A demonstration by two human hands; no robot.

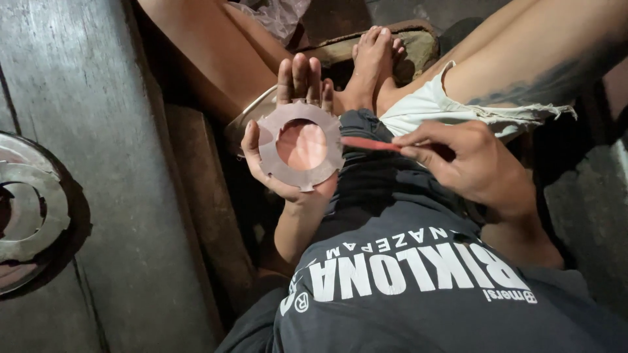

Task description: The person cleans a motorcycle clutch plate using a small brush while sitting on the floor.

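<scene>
From up here I see my left hand (288, 140) lying palm-up and spread flat, fingers (299, 75) straight and pointing away from me, with a flat, pale pinkish-grey toothed ring disc with a wide round hole (301, 145) resting across the palm; the thumb curls lightly at the disc's left rim, so the hand cradles it rather than clamps it. My right hand (474, 163) is pinched shut on a slim red stick-like tool (369, 144), thumb and forefinger closed near its back end. The tool's long axis runs almost level, right to left, and its free tip meets or nearly meets the disc's right-hand rim; I cannot tell whether it truly touches. So the disc lies just left of the right fingers, reached by the tool, and the left hand is the nearer one, directly beneath it. Well apart at the far left, grey metal ring plates (29, 209) lie stacked on the dark wooden boards (111, 163).
</scene>
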